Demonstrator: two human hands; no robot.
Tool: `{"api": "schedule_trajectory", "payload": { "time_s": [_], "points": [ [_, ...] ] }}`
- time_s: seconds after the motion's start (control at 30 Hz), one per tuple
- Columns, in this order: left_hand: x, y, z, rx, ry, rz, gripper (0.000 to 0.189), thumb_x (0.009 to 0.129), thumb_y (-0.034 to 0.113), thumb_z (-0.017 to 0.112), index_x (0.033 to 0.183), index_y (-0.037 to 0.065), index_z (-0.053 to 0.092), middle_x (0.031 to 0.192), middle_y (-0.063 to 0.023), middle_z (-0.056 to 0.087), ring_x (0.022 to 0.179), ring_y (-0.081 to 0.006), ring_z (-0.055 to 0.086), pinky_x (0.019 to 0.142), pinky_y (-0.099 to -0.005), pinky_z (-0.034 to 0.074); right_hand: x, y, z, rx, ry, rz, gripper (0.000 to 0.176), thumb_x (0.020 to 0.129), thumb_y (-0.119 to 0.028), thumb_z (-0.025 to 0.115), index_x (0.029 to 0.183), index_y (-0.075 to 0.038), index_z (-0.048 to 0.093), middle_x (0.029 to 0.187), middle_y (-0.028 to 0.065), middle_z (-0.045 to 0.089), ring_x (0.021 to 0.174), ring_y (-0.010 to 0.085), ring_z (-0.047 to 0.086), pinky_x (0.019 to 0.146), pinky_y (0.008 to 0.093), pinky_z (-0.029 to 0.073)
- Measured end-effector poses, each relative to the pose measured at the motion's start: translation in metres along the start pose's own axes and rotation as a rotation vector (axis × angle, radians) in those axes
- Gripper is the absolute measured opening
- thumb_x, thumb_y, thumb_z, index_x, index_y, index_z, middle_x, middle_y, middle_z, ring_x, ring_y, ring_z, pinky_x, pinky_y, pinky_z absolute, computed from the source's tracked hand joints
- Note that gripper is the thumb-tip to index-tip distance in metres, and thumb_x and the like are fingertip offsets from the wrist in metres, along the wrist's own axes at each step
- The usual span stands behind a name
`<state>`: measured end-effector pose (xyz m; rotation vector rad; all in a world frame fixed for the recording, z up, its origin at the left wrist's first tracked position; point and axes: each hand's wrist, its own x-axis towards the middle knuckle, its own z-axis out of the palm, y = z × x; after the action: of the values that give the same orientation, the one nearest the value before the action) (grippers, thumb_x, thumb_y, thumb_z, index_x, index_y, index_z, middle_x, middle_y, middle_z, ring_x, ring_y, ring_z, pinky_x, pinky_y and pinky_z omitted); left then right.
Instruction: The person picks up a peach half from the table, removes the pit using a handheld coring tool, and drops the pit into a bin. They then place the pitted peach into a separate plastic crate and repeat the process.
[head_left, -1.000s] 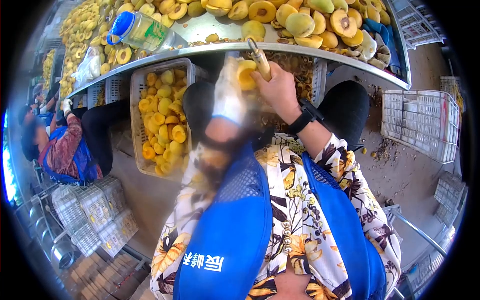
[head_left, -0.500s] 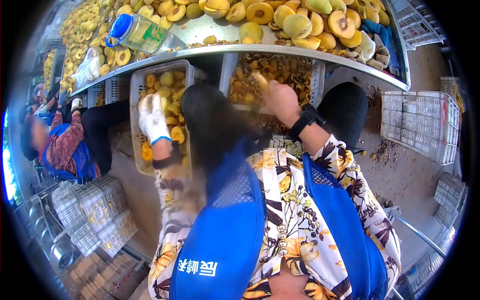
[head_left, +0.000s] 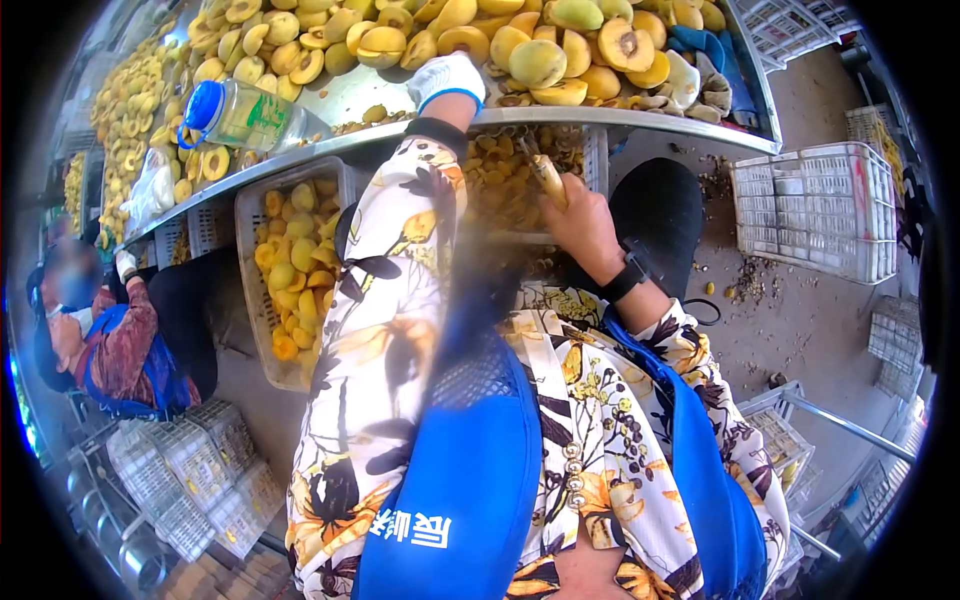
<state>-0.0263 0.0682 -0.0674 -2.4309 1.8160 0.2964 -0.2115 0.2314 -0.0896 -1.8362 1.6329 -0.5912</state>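
My left hand point(head_left: 447, 80), in a white glove with a blue cuff edge, reaches over the metal table's front rim. It is at the halved yellow peaches point(head_left: 463, 42); the back of the glove hides its fingertips. My right hand point(head_left: 583, 225) is bare and closed round the handle of a wooden-handled tool point(head_left: 548, 182). The tool's narrow dark tip points up and away, above a crate of peach scraps point(head_left: 500, 165). My left sleeve covers part of that crate's near side.
A crate of peach halves point(head_left: 297, 255) stands at left below the table rim point(head_left: 330, 145). On the table are a water bottle point(head_left: 250, 115) and cloths point(head_left: 700, 85). White crates point(head_left: 815, 210) stand at right. Another person point(head_left: 130, 340) sits at far left.
My left hand has moved from the left crate up to the peaches on the table. My right hand still grips the tool, now held slightly lower. The view has shifted a little.
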Motion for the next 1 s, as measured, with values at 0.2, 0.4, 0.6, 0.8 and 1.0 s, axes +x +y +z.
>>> {"api": "schedule_trajectory", "payload": {
  "time_s": [0.2, 0.4, 0.6, 0.8, 1.0],
  "points": [
    [-0.012, -0.046, -0.018, -0.366, 0.120, 0.115, 0.046, 0.075, 0.030, 0.065, 0.115, 0.008, 0.057, 0.114, -0.0163, 0.060, 0.104, -0.0288, 0.059, 0.088, -0.0328, 0.047, 0.002, -0.025, -0.010, 0.076, -0.017, 0.047, 0.024, 0.080, -0.020, 0.062, 0.092, -0.003, 0.052, 0.074, 0.0240, 0.059, 0.072, 0.0436, 0.057, 0.061, 0.0451, 0.046],
    [-0.094, -0.078, -0.018, -2.292, -0.399, 0.001, 0.045, 0.094, 0.044, 0.037, 0.118, 0.007, 0.048, 0.105, -0.0214, 0.058, 0.093, -0.0346, 0.060, 0.065, -0.0492, 0.053, 0.014, -0.067, -0.010, 0.127, -0.119, -0.074, 0.028, 0.082, -0.024, 0.061, 0.099, -0.004, 0.051, 0.073, 0.0234, 0.059, 0.072, 0.0426, 0.058, 0.061, 0.0455, 0.046],
    [-0.132, -0.052, -0.006, -2.288, -0.270, -0.267, 0.045, 0.094, 0.045, 0.041, 0.111, 0.004, 0.051, 0.092, -0.0139, 0.059, 0.081, -0.0260, 0.059, 0.072, -0.0394, 0.050, 0.012, -0.072, 0.003, 0.066, -0.219, -0.170, 0.027, 0.084, -0.022, 0.058, 0.092, -0.001, 0.044, 0.070, 0.0249, 0.058, 0.068, 0.0429, 0.057, 0.059, 0.0484, 0.045],
    [-0.128, -0.040, 0.020, -2.173, -0.030, -0.193, 0.040, 0.093, 0.036, 0.047, 0.104, -0.001, 0.054, 0.084, -0.0131, 0.059, 0.069, -0.0223, 0.059, 0.061, -0.0325, 0.052, 0.005, -0.068, 0.002, 0.032, -0.185, -0.143, 0.024, 0.085, -0.019, 0.056, 0.087, 0.000, 0.041, 0.066, 0.0256, 0.057, 0.064, 0.0442, 0.056, 0.058, 0.0509, 0.044],
    [-0.128, -0.051, 0.009, -1.993, -0.224, -0.213, 0.047, 0.094, 0.044, 0.040, 0.103, 0.000, 0.052, 0.080, -0.0154, 0.061, 0.064, -0.0269, 0.059, 0.060, -0.0333, 0.050, -0.001, -0.071, 0.000, 0.028, -0.276, -0.166, 0.013, 0.083, -0.010, 0.051, 0.083, 0.002, 0.047, 0.061, 0.0225, 0.056, 0.060, 0.0421, 0.057, 0.053, 0.0488, 0.044]
  ]
}}
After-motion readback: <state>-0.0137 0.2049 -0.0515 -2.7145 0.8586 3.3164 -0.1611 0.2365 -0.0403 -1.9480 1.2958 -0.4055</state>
